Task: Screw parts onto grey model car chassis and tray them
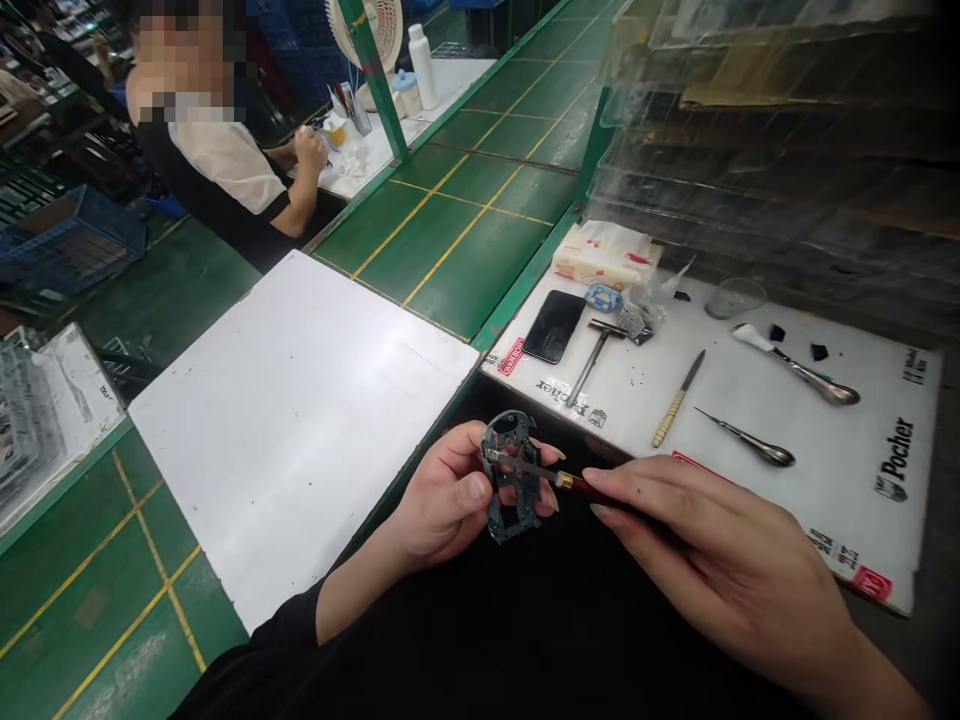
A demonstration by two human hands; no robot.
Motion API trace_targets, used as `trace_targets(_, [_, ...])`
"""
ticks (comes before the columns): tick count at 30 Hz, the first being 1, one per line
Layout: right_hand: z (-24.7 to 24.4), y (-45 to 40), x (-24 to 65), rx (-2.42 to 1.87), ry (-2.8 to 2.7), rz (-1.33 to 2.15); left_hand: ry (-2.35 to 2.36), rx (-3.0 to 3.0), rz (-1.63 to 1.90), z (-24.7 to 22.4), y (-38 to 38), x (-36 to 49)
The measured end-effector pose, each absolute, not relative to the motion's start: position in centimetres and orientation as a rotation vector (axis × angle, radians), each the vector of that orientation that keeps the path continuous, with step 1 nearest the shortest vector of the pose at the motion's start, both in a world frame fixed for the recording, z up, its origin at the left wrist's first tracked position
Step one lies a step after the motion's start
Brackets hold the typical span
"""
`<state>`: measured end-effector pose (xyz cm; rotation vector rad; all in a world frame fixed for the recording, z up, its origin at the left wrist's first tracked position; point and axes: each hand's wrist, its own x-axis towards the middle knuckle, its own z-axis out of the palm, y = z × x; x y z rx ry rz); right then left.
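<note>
My left hand [450, 495] is closed around a dark grey frame-like plastic part [501, 520] with several openings, held over my lap. My right hand [720, 545] grips a thin-bladed hand tool [574, 484] with a dark red handle and a brass collar. Its flat metal blade reaches into the part, and the tip lies against the upper left of the rim. I cannot tell whether the tool is a file or a scraper. Part of its handle is hidden behind my right fingers.
On the right board [847, 460] lie a phone [555, 326], a small hammer [592, 360], a knife-like tool [679, 398], a pointed tool [746, 437], a brush-like tool [799, 370] and a tissue pack [604, 255]. A white board [315, 430] lies left. A co-worker [225, 180] sits beyond.
</note>
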<state>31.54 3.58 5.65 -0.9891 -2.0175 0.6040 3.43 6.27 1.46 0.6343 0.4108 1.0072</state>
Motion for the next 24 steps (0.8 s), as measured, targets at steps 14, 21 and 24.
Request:
trace_targets(14, [6.2,3.9,30.3,-0.988,-2.054,0.583,0.388,0.732,1.069,1.2,6.4,2.1])
trace_targets(21, [6.6,4.0,29.5,-0.992,-2.11,0.514,0.523,0.901,1.113,0.2,5.7,0.7])
trace_targets(24, [6.8,4.0,29.0,-1.004,-2.116,0.529,0.552,0.97,1.144,-0.3,5.1,0.2])
